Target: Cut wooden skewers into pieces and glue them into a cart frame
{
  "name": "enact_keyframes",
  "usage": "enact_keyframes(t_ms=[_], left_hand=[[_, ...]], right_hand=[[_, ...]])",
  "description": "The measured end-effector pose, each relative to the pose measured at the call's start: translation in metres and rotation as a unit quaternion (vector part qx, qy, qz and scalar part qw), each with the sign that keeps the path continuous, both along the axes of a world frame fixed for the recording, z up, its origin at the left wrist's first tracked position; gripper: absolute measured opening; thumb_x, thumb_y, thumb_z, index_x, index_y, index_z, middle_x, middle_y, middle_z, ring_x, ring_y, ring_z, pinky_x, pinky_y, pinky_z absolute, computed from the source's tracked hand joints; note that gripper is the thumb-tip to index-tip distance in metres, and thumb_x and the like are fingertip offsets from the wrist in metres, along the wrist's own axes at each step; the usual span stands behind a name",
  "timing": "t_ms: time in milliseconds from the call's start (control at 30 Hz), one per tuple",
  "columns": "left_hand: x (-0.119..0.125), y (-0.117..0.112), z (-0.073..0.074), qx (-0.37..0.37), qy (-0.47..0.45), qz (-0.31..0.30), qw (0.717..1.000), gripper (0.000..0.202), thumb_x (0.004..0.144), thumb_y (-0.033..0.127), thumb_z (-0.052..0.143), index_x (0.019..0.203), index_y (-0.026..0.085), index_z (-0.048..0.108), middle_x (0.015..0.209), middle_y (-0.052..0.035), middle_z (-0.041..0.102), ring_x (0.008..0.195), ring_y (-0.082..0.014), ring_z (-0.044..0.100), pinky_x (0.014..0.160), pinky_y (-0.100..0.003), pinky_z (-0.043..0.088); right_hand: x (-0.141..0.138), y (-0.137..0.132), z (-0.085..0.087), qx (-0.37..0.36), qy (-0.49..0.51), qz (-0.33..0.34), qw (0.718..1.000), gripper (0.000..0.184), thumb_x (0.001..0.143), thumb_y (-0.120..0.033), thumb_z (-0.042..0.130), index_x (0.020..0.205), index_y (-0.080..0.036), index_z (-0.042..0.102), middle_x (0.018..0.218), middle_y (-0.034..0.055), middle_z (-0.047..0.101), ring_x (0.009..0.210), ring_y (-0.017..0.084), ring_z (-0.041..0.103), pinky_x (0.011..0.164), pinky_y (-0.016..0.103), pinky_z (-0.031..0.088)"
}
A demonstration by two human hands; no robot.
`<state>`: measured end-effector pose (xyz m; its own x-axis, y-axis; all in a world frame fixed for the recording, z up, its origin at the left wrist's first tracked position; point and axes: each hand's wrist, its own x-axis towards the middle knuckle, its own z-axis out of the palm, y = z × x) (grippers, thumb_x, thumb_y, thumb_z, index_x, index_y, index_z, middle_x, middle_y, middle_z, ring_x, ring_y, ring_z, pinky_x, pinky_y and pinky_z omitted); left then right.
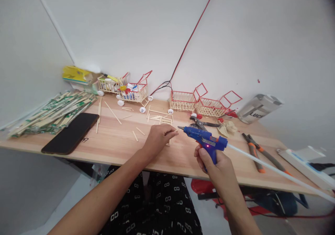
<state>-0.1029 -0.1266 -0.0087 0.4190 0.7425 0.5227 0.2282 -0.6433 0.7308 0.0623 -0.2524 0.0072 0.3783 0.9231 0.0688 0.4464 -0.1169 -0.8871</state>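
Note:
My right hand [216, 163] is wrapped round the grip of a blue glue gun [202, 137]. A red light glows on the gun, and a long clear glue stick [272, 164] trails from its back. The nozzle points left, close to the fingertips of my left hand [160, 136]. Thumb and fingers of that hand are pinched together, and what they hold is too small to make out. Just behind and partly under it, a flat frame of thin wooden sticks [159, 113] lies on the table [125, 137]. Short cut sticks [135, 136] lie to its left.
Along the wall stand small stick-built carts [183, 104] with red handles, two of them filled. Wrapped chopsticks [60, 109] and a black phone [70, 133] lie left. Black pliers [200, 122], orange-handled pliers [255, 154], a tin [259, 108] and a white power strip [303, 167] are right.

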Motion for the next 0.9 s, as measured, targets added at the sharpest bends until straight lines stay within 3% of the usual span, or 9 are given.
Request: enact_keyframes(t_ms=[267, 500, 900], left_hand=[[-0.0004, -0.0008, 0.0034, -0.049, -0.025, -0.035, 0.998, 0.018, 0.085, 0.026, 0.062, 0.071, 0.018, 0.07, 0.053, 0.0032, 0.06, 0.056, -0.0112, 0.057, 0.06, -0.022, 0.043], [-0.0012, -0.0022, 0.006, -0.046, -0.023, -0.03, 0.998, 0.025, 0.086, 0.024, 0.061, 0.062, 0.017, 0.065, 0.053, 0.0033, 0.059, 0.057, -0.0105, 0.056, 0.062, -0.022, 0.041], [-0.0019, -0.0034, 0.007, -0.06, -0.057, -0.001, 0.997, 0.021, 0.084, 0.023, 0.062, 0.065, 0.018, 0.066, 0.053, 0.004, 0.059, 0.055, -0.0106, 0.055, 0.059, -0.022, 0.041]], right_hand=[[-0.0029, 0.0009, 0.0, 0.009, 0.045, -0.004, 0.999, 0.048, 0.079, -0.062, 0.057, 0.077, -0.015, 0.062, 0.053, -0.0004, 0.052, 0.048, 0.012, 0.043, 0.047, 0.024, 0.033], [-0.0053, -0.0006, 0.0026, 0.021, 0.051, -0.011, 0.998, 0.046, 0.079, -0.06, 0.057, 0.075, -0.014, 0.062, 0.051, -0.0015, 0.05, 0.046, 0.011, 0.042, 0.045, 0.023, 0.032], [-0.0042, -0.0035, 0.0035, 0.014, 0.032, -0.014, 0.999, 0.048, 0.078, -0.062, 0.058, 0.077, -0.014, 0.064, 0.055, 0.001, 0.055, 0.049, 0.013, 0.047, 0.047, 0.025, 0.036]])
